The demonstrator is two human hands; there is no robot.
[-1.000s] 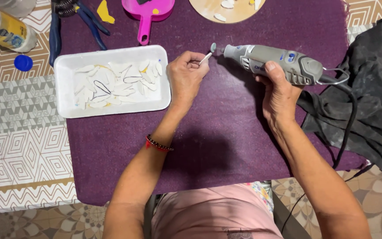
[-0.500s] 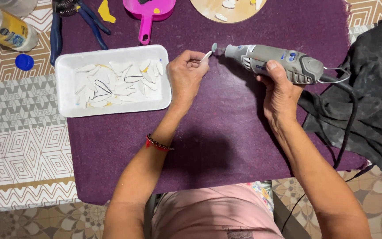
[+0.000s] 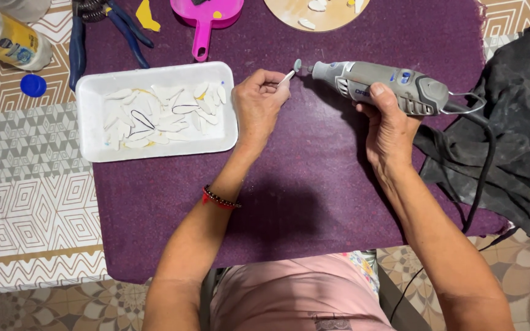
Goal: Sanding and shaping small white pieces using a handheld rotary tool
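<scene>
Left hand [image 3: 259,101] pinches a small white shell piece [image 3: 287,76] against the grinding tip; right hand [image 3: 387,125] wraps the grey rotary tool [image 3: 381,86], mid-cloth near the far edge. White foam tray [image 3: 93,138] sits toward the left edge.

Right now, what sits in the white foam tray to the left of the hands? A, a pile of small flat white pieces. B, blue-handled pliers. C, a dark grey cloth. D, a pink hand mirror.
A: the white foam tray holds a pile of small flat white pieces, while the left hand pinches one more piece beside the rotary tool held by the right hand.
</scene>
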